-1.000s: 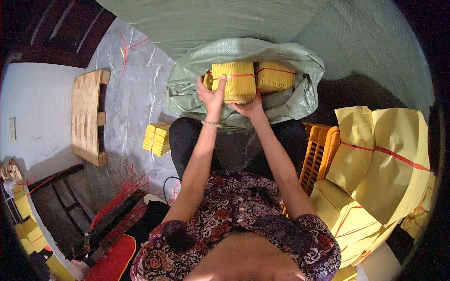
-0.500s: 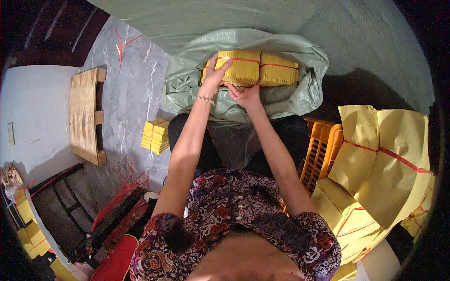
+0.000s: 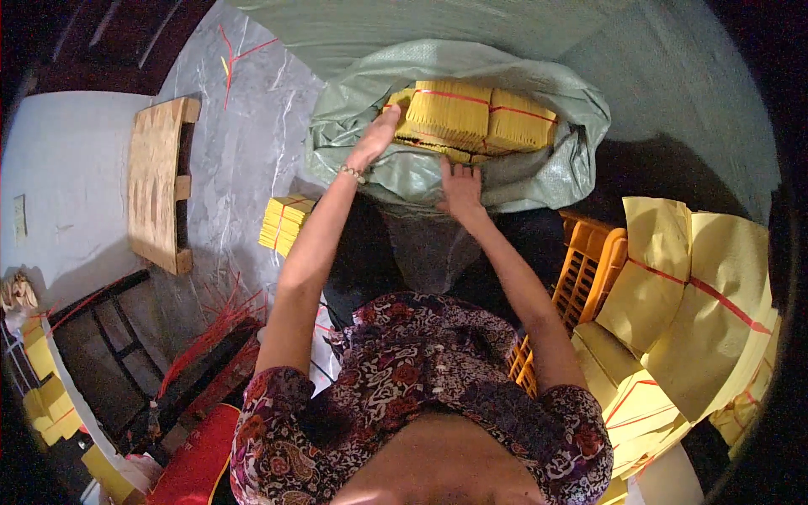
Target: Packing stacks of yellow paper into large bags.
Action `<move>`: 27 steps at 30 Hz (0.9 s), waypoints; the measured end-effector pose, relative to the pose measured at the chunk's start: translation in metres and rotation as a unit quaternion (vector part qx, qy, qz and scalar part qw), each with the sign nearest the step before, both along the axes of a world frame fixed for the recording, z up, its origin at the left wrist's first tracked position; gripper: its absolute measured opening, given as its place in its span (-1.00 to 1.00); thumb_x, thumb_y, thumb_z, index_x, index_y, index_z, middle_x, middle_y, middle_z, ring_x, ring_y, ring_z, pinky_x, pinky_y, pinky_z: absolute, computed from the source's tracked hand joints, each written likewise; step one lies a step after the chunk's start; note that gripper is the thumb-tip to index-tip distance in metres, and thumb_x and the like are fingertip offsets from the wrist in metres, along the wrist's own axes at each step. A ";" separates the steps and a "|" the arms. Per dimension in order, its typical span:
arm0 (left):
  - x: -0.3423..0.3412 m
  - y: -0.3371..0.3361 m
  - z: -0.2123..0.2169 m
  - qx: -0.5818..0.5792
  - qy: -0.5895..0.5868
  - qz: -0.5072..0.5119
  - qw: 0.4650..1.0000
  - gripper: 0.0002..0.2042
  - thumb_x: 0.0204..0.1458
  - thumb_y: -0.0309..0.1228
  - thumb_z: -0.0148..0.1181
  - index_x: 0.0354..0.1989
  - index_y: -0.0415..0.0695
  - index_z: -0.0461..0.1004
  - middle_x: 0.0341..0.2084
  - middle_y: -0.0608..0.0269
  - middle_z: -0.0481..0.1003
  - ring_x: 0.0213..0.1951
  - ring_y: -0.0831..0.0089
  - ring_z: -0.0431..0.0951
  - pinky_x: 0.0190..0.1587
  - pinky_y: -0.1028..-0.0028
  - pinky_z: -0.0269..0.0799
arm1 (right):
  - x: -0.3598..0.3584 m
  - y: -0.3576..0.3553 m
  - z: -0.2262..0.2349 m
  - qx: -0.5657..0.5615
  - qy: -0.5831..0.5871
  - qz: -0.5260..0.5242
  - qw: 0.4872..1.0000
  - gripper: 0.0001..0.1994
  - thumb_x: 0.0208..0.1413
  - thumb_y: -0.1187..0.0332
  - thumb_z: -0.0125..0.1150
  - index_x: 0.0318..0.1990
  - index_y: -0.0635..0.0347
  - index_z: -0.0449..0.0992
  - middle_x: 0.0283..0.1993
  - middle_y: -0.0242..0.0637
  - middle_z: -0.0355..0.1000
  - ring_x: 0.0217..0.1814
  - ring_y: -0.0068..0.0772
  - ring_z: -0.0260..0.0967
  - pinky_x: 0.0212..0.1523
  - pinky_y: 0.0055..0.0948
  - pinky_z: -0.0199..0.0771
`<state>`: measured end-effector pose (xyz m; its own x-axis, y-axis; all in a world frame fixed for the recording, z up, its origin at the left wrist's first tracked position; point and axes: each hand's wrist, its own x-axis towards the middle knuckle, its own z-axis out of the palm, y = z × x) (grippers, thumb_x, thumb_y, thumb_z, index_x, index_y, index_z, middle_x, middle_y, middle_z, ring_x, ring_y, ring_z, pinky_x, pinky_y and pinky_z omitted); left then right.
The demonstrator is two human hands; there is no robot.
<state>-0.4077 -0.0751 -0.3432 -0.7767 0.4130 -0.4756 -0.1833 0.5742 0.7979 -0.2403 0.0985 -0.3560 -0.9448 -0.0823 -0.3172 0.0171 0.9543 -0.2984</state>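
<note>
A pallet [image 3: 153, 185] is seen at 10 o'clock; near 12, the left hand [image 3: 376, 137], fingers extended, nothing gripped, is held beside yellow bundles [image 3: 451, 114] in a sack [image 3: 404, 178]; the right hand [image 3: 462, 192], fingers spread and empty, is laid at its near rim

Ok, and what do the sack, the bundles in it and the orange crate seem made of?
Sack: probably woven plastic, slightly shiny, with highlights along crinkled folds. Bundles: likely matte paper or card, given the many thin stacked edges. Crate: apparently smooth moulded plastic, judging by even colour and regular slots.
</note>
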 end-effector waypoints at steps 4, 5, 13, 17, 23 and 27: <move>0.027 0.006 0.041 -0.456 0.065 -0.207 0.863 -0.37 0.13 0.10 -0.39 0.19 -0.09 0.24 0.30 0.13 0.00 0.35 0.24 -0.19 0.20 -0.24 -0.66 | 0.007 0.018 -0.016 -0.032 -0.083 0.052 0.995 -0.56 -0.18 0.28 0.24 -0.06 0.17 0.43 -0.13 -0.03 0.40 0.01 -0.02 0.33 0.00 0.00 0.24; 0.029 -0.004 0.044 -0.460 0.063 -0.199 0.863 -0.37 0.13 0.10 -0.39 0.19 -0.09 0.24 0.30 0.13 0.00 0.35 0.24 -0.19 0.20 -0.24 -0.66 | 0.006 0.016 0.001 -0.074 -0.109 0.066 0.989 -0.66 -0.15 0.31 0.17 -0.15 0.17 0.47 -0.19 -0.02 0.42 -0.04 -0.01 0.35 -0.03 -0.04 0.28; 0.042 -0.053 0.094 -0.172 0.255 -0.033 0.951 -0.74 0.04 -0.21 0.10 -0.21 -0.10 0.53 -0.25 0.18 0.54 -0.15 0.24 0.51 0.04 0.25 0.30 | -0.003 0.018 0.036 -0.155 -0.162 0.134 0.965 -0.72 -0.07 0.25 0.11 -0.22 0.21 0.44 -0.21 0.04 0.43 -0.09 0.08 0.36 -0.07 -0.06 0.33; 0.077 -0.097 0.122 -0.102 0.289 0.151 0.940 -0.72 0.01 -0.28 0.16 -0.15 -0.13 0.49 -0.28 0.15 0.53 -0.19 0.26 0.52 -0.06 0.38 0.36 | 0.000 0.017 0.033 -0.162 -0.109 0.097 0.976 -0.68 -0.08 0.24 0.12 -0.18 0.21 0.39 -0.22 0.03 0.42 -0.12 0.08 0.38 -0.13 -0.05 0.37; 0.156 -0.227 0.028 -0.417 0.252 0.484 0.727 0.03 -0.37 0.15 0.34 0.25 -0.14 -0.01 0.12 -0.32 0.04 0.19 -0.14 0.04 0.17 0.07 0.05 | -0.009 0.001 0.058 -0.257 0.017 0.030 0.966 -0.77 0.01 0.32 0.10 -0.17 0.18 0.38 -0.19 -0.09 0.41 -0.11 -0.02 0.37 -0.12 -0.14 0.36; 0.151 -0.230 0.008 -0.433 -0.018 0.581 0.689 0.41 -0.69 0.41 0.30 0.33 -0.07 -0.38 0.23 -0.46 -0.28 0.26 -0.32 -0.20 0.22 -0.07 -0.09 | -0.027 -0.020 0.062 -0.350 0.049 -0.042 0.935 -0.78 0.02 0.34 0.09 -0.17 0.16 0.38 -0.23 -0.13 0.41 -0.14 -0.04 0.37 -0.14 -0.16 0.37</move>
